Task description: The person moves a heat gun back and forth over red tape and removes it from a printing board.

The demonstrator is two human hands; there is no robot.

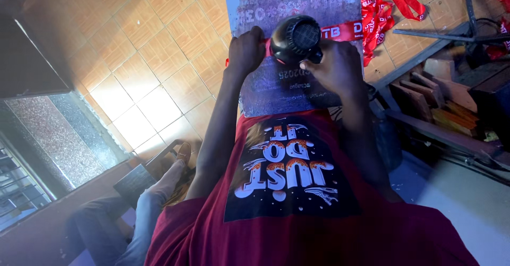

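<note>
Two hands at upper centre of frame, over grey printing board (276, 93); red ribbon (342, 30) across it, probably light, limp and slippery, best pinned flat near its ends; black hair dryer (297, 38) likely light and rigid, taken by handle; right hand (336, 69) fingers curled round dryer; left hand (245, 51) fingers bent, pressing ribbon.
</note>
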